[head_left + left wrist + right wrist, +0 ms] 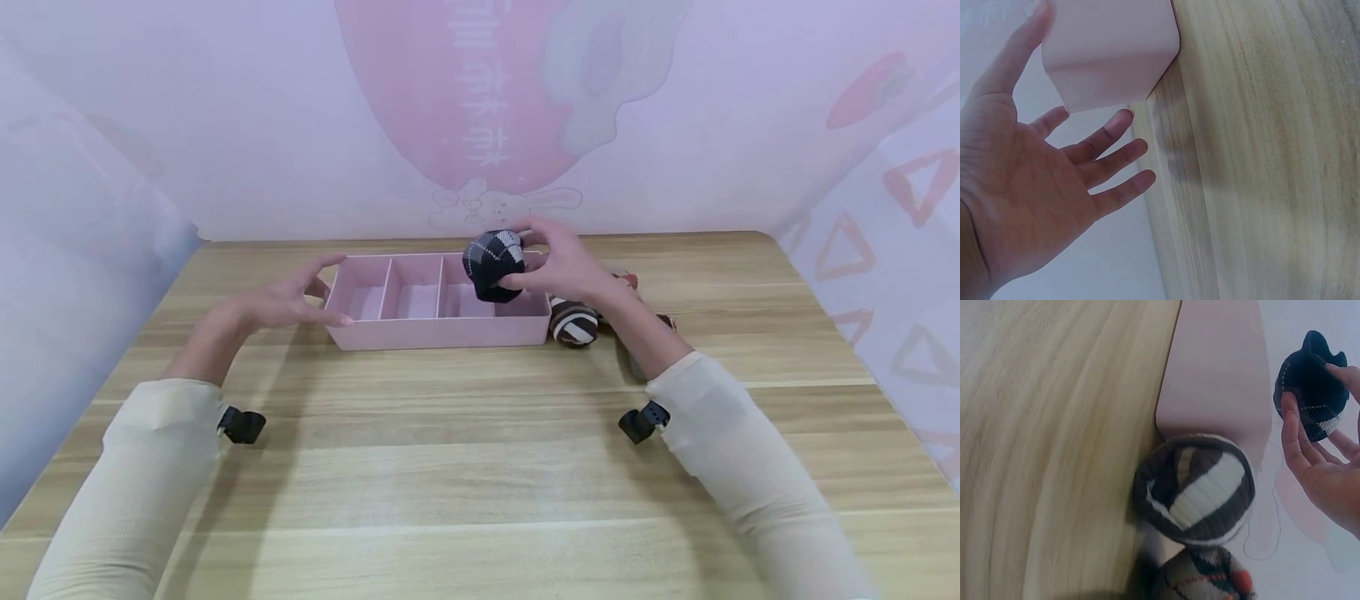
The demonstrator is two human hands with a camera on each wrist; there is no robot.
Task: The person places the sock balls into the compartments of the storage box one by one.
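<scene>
- I see the right hand [558,265] raised over the right end of the pink tray [420,332], fingers and thumb curled round a dark rolled sock ball [492,263] with a grey-and-white diamond pattern.
- In the right wrist view the same ball [1313,394] sits at the fingertips [1289,422], above the tray's end wall [1219,375]; it hangs over the tray's rightmost compartment, clear of the floor.
- I note the left hand [281,302] released, fingers spread and straight, holding nothing. Its fingertips lie at the tray's left end; the left wrist view shows the thumb [1019,44] against the tray corner [1110,56], the other fingers just short of it.
- Tray has four compartments in a row, running from the left hand towards the right.
- Under the right wrist, just outside the tray's right end, a brown-and-white striped sock ball [574,323] lies on the wooden table [480,467], touching the tray wall [1194,487].
- Beyond it, nearer the right forearm, I make out another sock ball with red marks [1204,578], partly hidden.
</scene>
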